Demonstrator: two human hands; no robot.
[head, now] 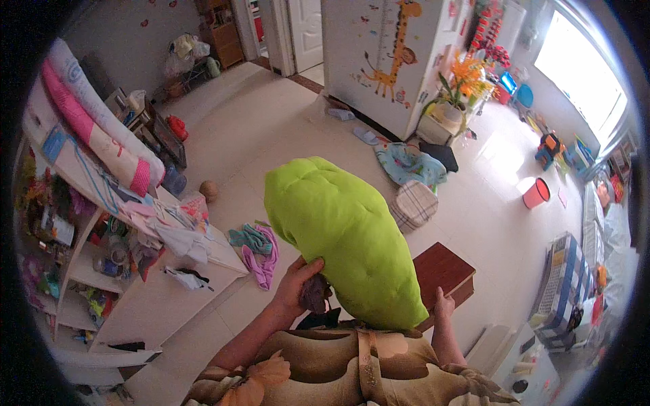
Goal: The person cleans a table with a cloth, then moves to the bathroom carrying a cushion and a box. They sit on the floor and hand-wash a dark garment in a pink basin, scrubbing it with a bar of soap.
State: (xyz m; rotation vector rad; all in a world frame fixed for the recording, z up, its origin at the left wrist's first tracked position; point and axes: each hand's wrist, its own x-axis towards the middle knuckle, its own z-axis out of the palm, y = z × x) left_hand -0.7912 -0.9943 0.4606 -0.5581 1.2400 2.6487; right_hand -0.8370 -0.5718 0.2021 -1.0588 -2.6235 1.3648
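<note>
A plump lime-green cushion [345, 233] with tufted dimples is upright in front of my torso. My left hand [297, 284] grips its left edge, thumb pressed on the fabric, and a dark purplish cloth [315, 293] is bunched at the same fingers. Just off the cushion's lower right corner is my right hand [444, 304], thumb pointing up; whether its fingers hold anything is hidden. Behind that hand on the floor stands a reddish-brown wooden stool or box [447, 269].
A plaid round stool [414, 205] and a blue patterned cloth [411, 165] lie beyond the cushion. Towels [261, 248] are on the floor by a cluttered white shelf unit [177, 299] at left. A pink bin [536, 194] stands right, near a bed [558, 284].
</note>
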